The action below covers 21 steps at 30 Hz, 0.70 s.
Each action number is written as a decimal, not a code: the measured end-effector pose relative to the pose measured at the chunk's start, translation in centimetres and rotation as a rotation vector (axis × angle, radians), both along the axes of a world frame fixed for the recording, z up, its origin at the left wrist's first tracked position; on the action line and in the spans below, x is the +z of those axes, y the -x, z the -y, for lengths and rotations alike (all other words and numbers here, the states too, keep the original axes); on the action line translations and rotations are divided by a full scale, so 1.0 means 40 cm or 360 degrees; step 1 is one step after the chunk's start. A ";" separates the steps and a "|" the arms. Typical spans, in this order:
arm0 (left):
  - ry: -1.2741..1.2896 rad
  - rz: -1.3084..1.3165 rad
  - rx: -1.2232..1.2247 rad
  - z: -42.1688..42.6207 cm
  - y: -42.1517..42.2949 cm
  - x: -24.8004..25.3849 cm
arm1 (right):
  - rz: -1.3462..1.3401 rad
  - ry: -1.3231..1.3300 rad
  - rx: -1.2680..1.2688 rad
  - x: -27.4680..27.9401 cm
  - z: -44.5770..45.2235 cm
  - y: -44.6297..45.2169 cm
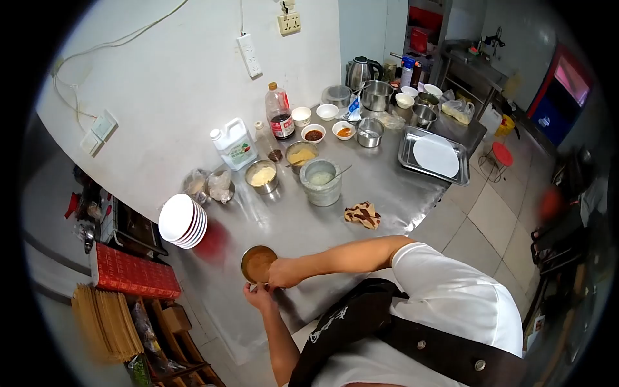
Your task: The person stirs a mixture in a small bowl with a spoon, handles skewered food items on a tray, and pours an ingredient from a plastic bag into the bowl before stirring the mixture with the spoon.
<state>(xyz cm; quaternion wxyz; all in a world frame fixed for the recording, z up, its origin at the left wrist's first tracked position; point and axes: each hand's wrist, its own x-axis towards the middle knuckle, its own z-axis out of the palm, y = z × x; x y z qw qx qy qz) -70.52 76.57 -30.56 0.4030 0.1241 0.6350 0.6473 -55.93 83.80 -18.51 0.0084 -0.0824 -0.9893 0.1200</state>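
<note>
A metal bowl [260, 260] of brown paste or sauce is at the near part of the steel table. Closed on the bowl's near edge, my left hand [258, 295] holds it from below and in front. My right hand [284, 273] is closed at the bowl's right side, over the rim; whatever its fingers grip is hidden by the hand. Farther up the table stand a stone mortar [320, 184] with a spoon handle leaning out of it and a crumpled brown patterned cloth [362, 215].
Stacked white bowls [182, 221] stand to the left. Behind are a metal bowl of pale powder [262, 176], a white jug [233, 144], a dark sauce bottle [280, 116], and small seasoning bowls [313, 133]. A metal tray [435, 155] lies near the right edge.
</note>
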 end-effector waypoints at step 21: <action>0.0062 0.0089 0.0008 -0.005 -0.004 0.016 | -0.0071 -0.0102 -0.0054 -0.039 -0.049 0.019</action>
